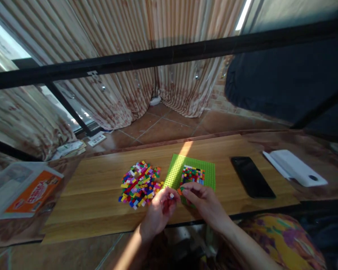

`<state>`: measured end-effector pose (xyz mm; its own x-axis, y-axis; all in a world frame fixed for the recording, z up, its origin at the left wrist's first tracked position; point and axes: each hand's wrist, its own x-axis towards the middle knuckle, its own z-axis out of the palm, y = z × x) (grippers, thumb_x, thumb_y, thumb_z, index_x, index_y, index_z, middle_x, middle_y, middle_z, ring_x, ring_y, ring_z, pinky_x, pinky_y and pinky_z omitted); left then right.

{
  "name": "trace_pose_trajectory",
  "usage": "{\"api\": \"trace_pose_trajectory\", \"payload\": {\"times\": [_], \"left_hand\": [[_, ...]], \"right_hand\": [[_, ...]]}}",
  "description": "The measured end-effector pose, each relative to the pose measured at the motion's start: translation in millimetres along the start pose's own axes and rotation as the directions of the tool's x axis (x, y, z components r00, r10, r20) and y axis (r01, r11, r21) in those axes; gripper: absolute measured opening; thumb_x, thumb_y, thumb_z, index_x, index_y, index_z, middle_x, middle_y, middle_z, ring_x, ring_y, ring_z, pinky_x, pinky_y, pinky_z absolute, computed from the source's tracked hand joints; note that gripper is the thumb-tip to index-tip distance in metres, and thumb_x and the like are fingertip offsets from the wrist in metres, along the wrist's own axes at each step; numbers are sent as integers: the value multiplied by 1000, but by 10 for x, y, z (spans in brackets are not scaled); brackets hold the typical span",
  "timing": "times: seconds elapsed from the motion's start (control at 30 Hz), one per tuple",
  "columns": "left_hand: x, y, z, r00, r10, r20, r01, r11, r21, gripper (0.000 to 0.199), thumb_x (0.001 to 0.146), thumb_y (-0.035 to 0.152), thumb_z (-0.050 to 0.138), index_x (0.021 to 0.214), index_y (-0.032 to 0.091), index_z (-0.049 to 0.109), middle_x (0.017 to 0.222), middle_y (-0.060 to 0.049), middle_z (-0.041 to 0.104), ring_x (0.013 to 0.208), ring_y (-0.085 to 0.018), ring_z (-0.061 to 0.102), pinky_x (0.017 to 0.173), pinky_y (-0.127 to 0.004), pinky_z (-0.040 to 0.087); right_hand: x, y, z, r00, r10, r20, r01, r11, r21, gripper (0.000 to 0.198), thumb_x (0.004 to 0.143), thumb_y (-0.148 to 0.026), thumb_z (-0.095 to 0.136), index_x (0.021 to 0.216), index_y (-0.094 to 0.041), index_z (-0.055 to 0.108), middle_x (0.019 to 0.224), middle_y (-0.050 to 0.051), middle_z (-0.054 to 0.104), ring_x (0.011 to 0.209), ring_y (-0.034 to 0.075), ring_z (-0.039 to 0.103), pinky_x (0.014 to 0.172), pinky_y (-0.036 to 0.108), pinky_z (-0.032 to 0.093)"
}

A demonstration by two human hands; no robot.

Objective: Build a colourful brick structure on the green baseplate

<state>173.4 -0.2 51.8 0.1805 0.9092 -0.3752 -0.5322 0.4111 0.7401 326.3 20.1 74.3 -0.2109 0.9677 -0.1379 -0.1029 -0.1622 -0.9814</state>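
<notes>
A green baseplate (210, 176) lies on the wooden board, with a block of mixed-colour bricks (193, 173) built on it. To its left spreads a loose pile of small toy bricks (141, 183). My left hand (162, 210) is closed, palm turned up, between the pile and the baseplate, a small white brick (171, 195) at its fingertips. Over the near edge of the baseplate, my right hand (201, 198) pinches an orange brick (180, 191) between thumb and forefinger. My right fingers cover part of the built block.
A black phone (252, 177) lies right of the baseplate, and a white case-like object (295, 167) lies beyond it. At far left stands a clear plastic box with an orange label (33, 191). A dark rail (146, 56) crosses before the curtains.
</notes>
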Motion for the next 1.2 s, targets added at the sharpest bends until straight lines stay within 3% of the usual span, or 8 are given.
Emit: {"api": "trace_pose_trajectory", "payload": {"times": [0.1, 0.2, 0.33, 0.5, 0.83, 1.03, 1.2], "left_hand": [[53, -51, 50, 1000, 4, 10, -6, 994, 112, 33, 82, 45, 59, 70, 13, 60, 56, 3, 48, 43, -4, 33, 42, -19, 21], [80, -83, 110, 999, -26, 26, 18, 967, 253, 33, 83, 45, 59, 72, 15, 59, 47, 7, 39, 41, -5, 29, 41, -20, 18], [93, -50, 198, 1000, 11, 28, -25, 831, 556, 33, 87, 45, 55, 70, 16, 54, 49, 7, 37, 45, -6, 32, 44, -20, 22], [82, 17, 317, 987, 124, 102, -159, 663, 732, 31, 90, 36, 51, 67, 16, 53, 62, 4, 41, 60, -9, 36, 55, -21, 30], [63, -75, 366, 976, 194, 96, -190, 558, 808, 32, 92, 34, 47, 66, 16, 53, 62, 3, 43, 61, -10, 39, 57, -22, 31], [88, -118, 325, 974, 225, 13, -153, 615, 773, 32, 90, 37, 48, 65, 17, 50, 61, 3, 40, 59, -11, 37, 54, -23, 28], [165, -32, 282, 967, 256, 9, -153, 550, 821, 36, 88, 38, 50, 58, 18, 48, 57, 4, 37, 57, -11, 36, 53, -24, 26]], "right_hand": [[80, 21, -46, 996, 0, 87, 3, 1000, -29, 27, 78, -43, 66, 78, -16, 70, 66, 0, 63, 64, 12, 55, 61, 24, 42], [109, 74, -128, 995, 37, 93, -31, 998, -60, 26, 81, -41, 63, 77, -16, 68, 64, 0, 63, 63, 13, 57, 63, 25, 44], [77, 108, -214, 999, 49, 14, -46, 982, -182, 21, 82, -37, 62, 79, -17, 68, 72, 2, 68, 69, 15, 60, 66, 25, 46], [-12, 60, -244, 997, -52, -62, 32, 957, -287, 17, 85, -33, 59, 82, -19, 69, 75, 2, 67, 71, 15, 61, 65, 24, 46], [-91, 90, -250, 959, -267, -92, 194, 860, -471, 15, 90, -27, 55, 83, -21, 67, 80, 3, 67, 73, 15, 63, 66, 23, 48], [6, 115, -318, 939, -324, -117, 204, 797, -568, 14, 88, -29, 57, 84, -22, 68, 81, 4, 70, 76, 17, 66, 68, 27, 52], [112, 141, -445, 904, -397, -157, 188, 700, -689, 15, 88, -31, 56, 87, -22, 69, 84, 4, 69, 75, 18, 66, 69, 29, 52]]}}
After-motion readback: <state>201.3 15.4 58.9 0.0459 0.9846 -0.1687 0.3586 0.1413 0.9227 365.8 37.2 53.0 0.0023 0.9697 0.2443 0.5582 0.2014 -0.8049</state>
